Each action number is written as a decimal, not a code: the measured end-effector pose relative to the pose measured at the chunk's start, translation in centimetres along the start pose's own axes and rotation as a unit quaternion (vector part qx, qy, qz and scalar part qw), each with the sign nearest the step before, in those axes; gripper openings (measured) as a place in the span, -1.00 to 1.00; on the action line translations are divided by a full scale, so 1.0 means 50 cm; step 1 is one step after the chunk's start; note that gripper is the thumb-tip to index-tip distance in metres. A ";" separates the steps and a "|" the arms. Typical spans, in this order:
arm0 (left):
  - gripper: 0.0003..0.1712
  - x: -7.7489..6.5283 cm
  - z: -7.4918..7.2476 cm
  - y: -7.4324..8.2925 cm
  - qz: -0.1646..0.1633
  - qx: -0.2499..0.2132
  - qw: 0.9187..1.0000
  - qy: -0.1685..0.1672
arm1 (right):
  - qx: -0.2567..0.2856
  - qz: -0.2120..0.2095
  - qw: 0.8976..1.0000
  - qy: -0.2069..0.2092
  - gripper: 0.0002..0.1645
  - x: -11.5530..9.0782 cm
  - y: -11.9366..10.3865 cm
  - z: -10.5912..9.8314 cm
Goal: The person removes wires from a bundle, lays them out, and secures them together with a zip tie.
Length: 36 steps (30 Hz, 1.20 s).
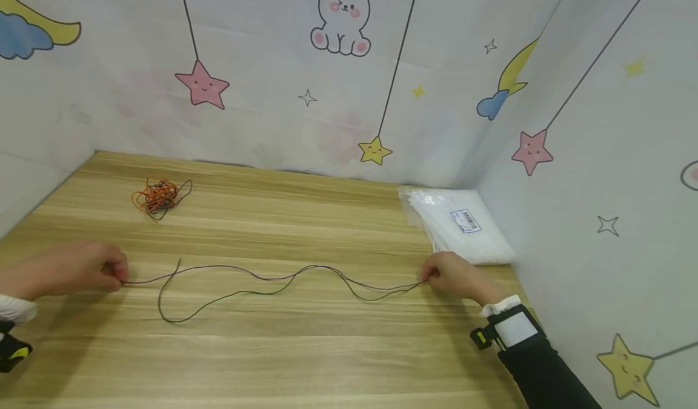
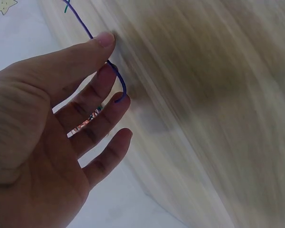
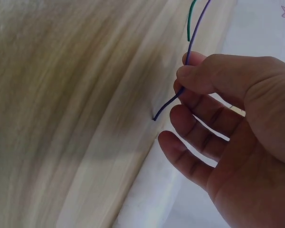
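Note:
A thin purple wire (image 1: 223, 266) stretches in loose waves between the two hands. At its left end, my left hand (image 1: 82, 269) pinches it between thumb and forefinger. In the left wrist view the short tip of the purple wire (image 2: 122, 83) curls past the fingers of the left hand (image 2: 71, 114). My right hand (image 1: 458, 275) pinches the other end, and the tip pokes out below the thumb of the right hand (image 3: 228, 104). A green wire (image 1: 174, 321) lies beside the purple one and crosses it; its right end (image 3: 189, 28) stops just short of the right fingertips.
A tangle of orange and dark wires (image 1: 158, 197) lies at the back left of the wooden table (image 1: 272, 360). Behind the right hand, a clear bag of white strips (image 1: 463, 224) with a label sits at the back right. Printed white curtains (image 1: 262, 39) border the table.

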State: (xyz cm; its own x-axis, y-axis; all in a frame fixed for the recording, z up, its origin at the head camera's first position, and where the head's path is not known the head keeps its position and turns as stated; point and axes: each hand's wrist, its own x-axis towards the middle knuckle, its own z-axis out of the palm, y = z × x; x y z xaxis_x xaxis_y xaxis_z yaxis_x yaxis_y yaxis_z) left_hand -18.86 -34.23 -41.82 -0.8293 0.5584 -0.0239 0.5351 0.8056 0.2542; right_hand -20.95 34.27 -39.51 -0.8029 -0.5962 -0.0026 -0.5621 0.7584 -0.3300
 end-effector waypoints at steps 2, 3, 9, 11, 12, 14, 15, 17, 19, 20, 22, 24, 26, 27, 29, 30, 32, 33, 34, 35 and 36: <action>-0.63 0.002 0.002 0.002 0.013 0.007 1.000 0.011 | 0.000 0.004 1.000 -0.003 -0.72 0.002 -0.003 0.003; -0.62 0.003 0.003 0.003 0.022 0.009 1.000 0.017 | 0.000 0.006 1.000 -0.004 -0.72 0.002 -0.004 0.005; -0.58 0.008 0.005 0.011 0.064 0.028 0.996 0.054 | -0.016 -0.003 1.000 -0.001 -0.72 0.001 -0.010 0.014; -0.57 0.010 0.005 0.015 0.069 0.038 0.995 0.064 | -0.025 -0.011 1.000 0.005 -0.72 0.001 -0.011 0.016; -0.56 0.010 0.004 0.017 0.070 0.042 0.994 0.066 | -0.026 -0.015 1.000 0.008 -0.73 0.001 -0.012 0.016; -0.56 0.011 0.002 0.023 0.063 0.048 0.995 0.061 | -0.029 -0.028 0.999 0.015 -0.75 0.003 -0.013 0.017; -0.57 0.012 0.001 0.026 0.056 0.052 0.996 0.056 | -0.030 -0.037 0.999 0.018 -0.77 0.004 -0.014 0.018; -0.60 0.013 0.001 0.031 0.048 0.054 0.996 0.050 | -0.028 -0.055 0.998 0.025 -0.81 0.007 -0.016 0.018; -0.62 0.015 0.000 0.036 0.035 0.055 0.997 0.042 | -0.023 -0.065 0.997 0.030 -0.83 0.011 -0.019 0.018; -0.63 0.016 0.000 0.039 0.029 0.055 0.997 0.043 | -0.019 -0.069 0.997 0.032 -0.84 0.013 -0.020 0.018; -0.66 0.016 0.000 0.041 0.027 0.047 0.997 0.049 | -0.006 -0.073 0.997 0.036 -0.84 0.017 -0.023 0.018; -0.69 0.016 -0.002 0.042 0.019 0.041 0.997 0.056 | 0.004 -0.073 0.997 0.039 -0.85 0.022 -0.027 0.019; -0.73 0.016 -0.004 0.042 0.013 0.032 0.997 0.065 | 0.009 -0.074 0.996 0.043 -0.86 0.027 -0.030 0.019; -0.75 0.016 -0.006 0.041 0.010 0.028 0.997 0.070 | 0.009 -0.075 0.996 0.045 -0.86 0.029 -0.032 0.019; -0.78 0.018 -0.010 0.040 0.004 0.024 0.997 0.078 | 0.011 -0.078 0.996 0.048 -0.87 0.033 -0.036 0.018; -0.79 0.019 -0.013 0.040 0.002 0.022 0.996 0.083 | 0.010 -0.080 0.996 0.049 -0.88 0.035 -0.037 0.017; -0.82 0.024 -0.021 0.040 0.000 0.024 0.995 0.095 | 0.009 -0.084 0.995 0.050 -0.88 0.038 -0.041 0.015; -0.82 0.029 -0.026 0.040 -0.003 0.027 0.994 0.108 | 0.007 -0.085 0.995 0.051 -0.87 0.039 -0.043 0.013; -0.85 0.035 -0.033 0.039 -0.011 0.028 0.993 0.116 | 0.006 -0.083 0.995 0.051 -0.87 0.041 -0.044 0.010; -0.88 0.043 -0.042 0.038 -0.023 0.028 0.992 0.121 | 0.005 -0.081 0.995 0.049 -0.87 0.043 -0.046 0.007; -0.89 0.051 -0.051 0.038 -0.040 0.031 0.991 0.124 | 0.003 -0.079 0.996 0.048 -0.87 0.046 -0.048 0.004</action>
State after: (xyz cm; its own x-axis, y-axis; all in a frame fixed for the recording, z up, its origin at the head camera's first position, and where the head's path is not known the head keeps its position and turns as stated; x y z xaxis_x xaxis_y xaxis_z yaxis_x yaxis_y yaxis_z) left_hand -20.37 -31.79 -38.93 -0.8797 0.4316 0.1995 0.4678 0.8607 0.2010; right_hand -21.41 31.04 -38.94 -0.7206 -0.6792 0.1393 -0.6811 0.6559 -0.3253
